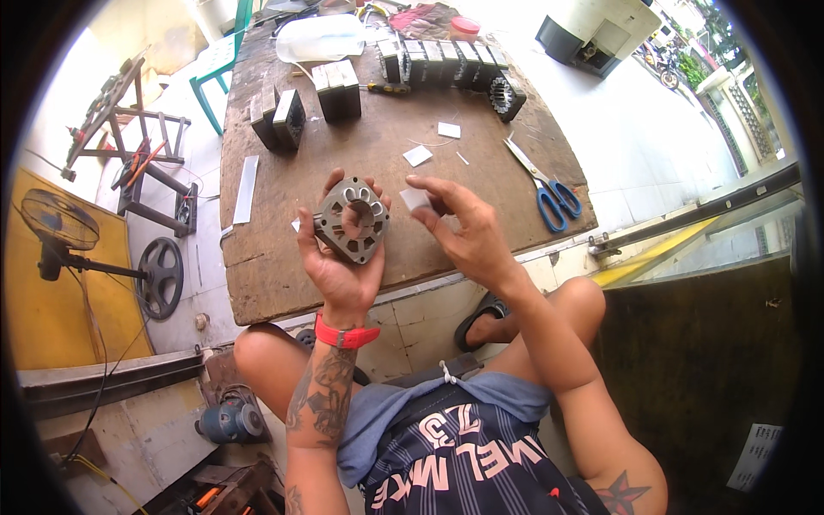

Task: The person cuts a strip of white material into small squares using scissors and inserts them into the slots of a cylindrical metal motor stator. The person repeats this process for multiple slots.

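My left hand (339, 266) is wrapped round a grey metal motor stator core (354, 245), holding it above the table's near edge. The core has a round hole in its middle and a ring of slots; white liners show in several upper slots. To its right, my right hand (463, 227) pinches a small white paper piece (415, 200) between thumb and fingers, apart from the core. Beyond it, two more white paper pieces (418, 155) lie on the wood. Blue-handled scissors (549, 193) rest at the right, blades pointing away.
The wooden table (283, 275) carries a row of stator cores (442, 64) at the back, with more dark cores (279, 118) at the left. A white strip (245, 189) lies near the left edge. A standing fan (64, 223) and a bench grinder (230, 421) are on the left.
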The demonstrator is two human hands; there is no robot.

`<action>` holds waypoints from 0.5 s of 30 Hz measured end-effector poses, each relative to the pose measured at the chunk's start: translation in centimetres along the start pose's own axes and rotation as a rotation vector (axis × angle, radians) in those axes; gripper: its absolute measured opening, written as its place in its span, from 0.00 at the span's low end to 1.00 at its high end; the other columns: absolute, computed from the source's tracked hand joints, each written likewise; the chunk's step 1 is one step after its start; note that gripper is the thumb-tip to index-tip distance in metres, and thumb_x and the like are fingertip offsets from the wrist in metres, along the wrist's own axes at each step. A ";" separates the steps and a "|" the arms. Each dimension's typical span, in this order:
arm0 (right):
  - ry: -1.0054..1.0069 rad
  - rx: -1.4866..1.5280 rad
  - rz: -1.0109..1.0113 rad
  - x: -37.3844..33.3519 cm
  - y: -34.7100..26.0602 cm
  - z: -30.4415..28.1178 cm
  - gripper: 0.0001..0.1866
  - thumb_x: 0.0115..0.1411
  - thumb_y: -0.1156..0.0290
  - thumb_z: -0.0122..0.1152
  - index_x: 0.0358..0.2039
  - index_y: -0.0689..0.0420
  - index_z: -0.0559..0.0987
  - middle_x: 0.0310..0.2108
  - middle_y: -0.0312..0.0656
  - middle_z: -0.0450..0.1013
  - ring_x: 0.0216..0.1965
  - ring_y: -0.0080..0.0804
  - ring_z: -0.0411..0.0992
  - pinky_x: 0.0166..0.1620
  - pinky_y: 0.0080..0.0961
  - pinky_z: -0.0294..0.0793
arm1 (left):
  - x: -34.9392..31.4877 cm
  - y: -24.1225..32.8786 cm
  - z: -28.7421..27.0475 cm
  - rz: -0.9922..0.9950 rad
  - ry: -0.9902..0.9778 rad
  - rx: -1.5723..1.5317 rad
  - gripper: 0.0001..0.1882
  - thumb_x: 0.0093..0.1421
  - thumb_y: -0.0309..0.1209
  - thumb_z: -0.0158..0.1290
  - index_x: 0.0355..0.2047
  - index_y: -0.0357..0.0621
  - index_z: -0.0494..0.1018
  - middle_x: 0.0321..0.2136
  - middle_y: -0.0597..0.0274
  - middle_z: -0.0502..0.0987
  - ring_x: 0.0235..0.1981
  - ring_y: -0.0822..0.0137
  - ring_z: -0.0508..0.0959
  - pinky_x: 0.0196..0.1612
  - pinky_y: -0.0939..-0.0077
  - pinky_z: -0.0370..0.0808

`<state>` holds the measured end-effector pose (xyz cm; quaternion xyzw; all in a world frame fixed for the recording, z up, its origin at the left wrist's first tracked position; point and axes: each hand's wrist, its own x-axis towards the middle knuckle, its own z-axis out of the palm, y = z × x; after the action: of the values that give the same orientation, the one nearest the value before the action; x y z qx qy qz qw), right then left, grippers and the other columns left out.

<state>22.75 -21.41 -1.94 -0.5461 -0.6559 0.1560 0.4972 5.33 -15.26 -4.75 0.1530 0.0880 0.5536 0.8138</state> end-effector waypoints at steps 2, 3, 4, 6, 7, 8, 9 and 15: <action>-0.062 0.016 0.008 -0.7 -0.8 0.6 0.26 0.66 0.79 0.66 0.64 0.52 0.76 0.44 0.49 0.80 0.42 0.33 0.81 0.47 0.30 0.81 | -0.1 -0.2 -0.1 0.045 0.010 0.011 0.37 0.73 0.59 0.43 0.68 0.42 0.65 0.58 0.42 0.75 0.61 0.51 0.76 0.70 0.54 0.68; -0.076 0.041 0.019 -0.8 -1.0 0.8 0.24 0.64 0.77 0.69 0.61 0.55 0.77 0.43 0.49 0.79 0.42 0.38 0.81 0.48 0.34 0.81 | -0.2 -0.2 -0.2 0.067 -0.020 0.034 0.36 0.73 0.57 0.43 0.68 0.42 0.65 0.58 0.42 0.75 0.61 0.52 0.76 0.70 0.54 0.68; -0.060 -0.032 -0.061 -0.8 -1.1 1.1 0.24 0.63 0.77 0.70 0.59 0.57 0.77 0.43 0.49 0.79 0.43 0.39 0.81 0.48 0.35 0.81 | -0.2 -0.3 -0.3 0.088 -0.052 0.056 0.35 0.72 0.55 0.44 0.68 0.41 0.65 0.58 0.42 0.75 0.61 0.52 0.76 0.69 0.55 0.69; -0.020 -0.180 -0.224 -0.8 -1.0 1.4 0.23 0.60 0.75 0.72 0.55 0.59 0.77 0.42 0.49 0.78 0.43 0.43 0.80 0.48 0.37 0.80 | -0.3 -0.5 -0.3 0.116 -0.080 0.108 0.34 0.72 0.53 0.44 0.67 0.40 0.64 0.58 0.42 0.75 0.60 0.53 0.76 0.68 0.56 0.70; -0.031 -0.176 -0.188 -0.7 -0.9 1.5 0.22 0.60 0.74 0.71 0.54 0.59 0.77 0.43 0.48 0.78 0.45 0.44 0.79 0.49 0.37 0.80 | -0.4 -0.6 -0.3 0.123 -0.076 0.139 0.34 0.71 0.53 0.44 0.67 0.39 0.64 0.58 0.42 0.76 0.60 0.53 0.76 0.68 0.56 0.70; -0.042 -0.172 -0.154 -0.7 -0.8 1.6 0.22 0.60 0.73 0.71 0.53 0.59 0.76 0.44 0.48 0.78 0.46 0.46 0.78 0.50 0.38 0.79 | -0.4 -0.7 -0.3 0.131 -0.072 0.169 0.35 0.71 0.52 0.44 0.67 0.39 0.64 0.58 0.42 0.76 0.59 0.53 0.77 0.67 0.57 0.70; -0.054 -0.167 -0.119 -0.7 -0.7 1.8 0.21 0.59 0.72 0.71 0.52 0.59 0.76 0.46 0.47 0.78 0.47 0.47 0.78 0.51 0.39 0.79 | -0.5 -0.8 -0.3 0.134 -0.071 0.182 0.35 0.71 0.52 0.45 0.67 0.38 0.64 0.58 0.42 0.76 0.59 0.53 0.77 0.67 0.57 0.70; -0.059 -0.044 -0.079 -1.3 -0.4 2.7 0.18 0.63 0.70 0.69 0.51 0.60 0.77 0.44 0.48 0.77 0.45 0.50 0.78 0.49 0.41 0.79 | -0.6 -0.9 -0.1 0.153 -0.075 0.257 0.35 0.70 0.52 0.45 0.68 0.38 0.64 0.57 0.42 0.76 0.58 0.54 0.77 0.65 0.58 0.73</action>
<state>20.21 -21.77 -3.47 -0.5258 -0.6947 0.1377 0.4712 5.81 -16.13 -5.19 0.2827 0.1156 0.5919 0.7459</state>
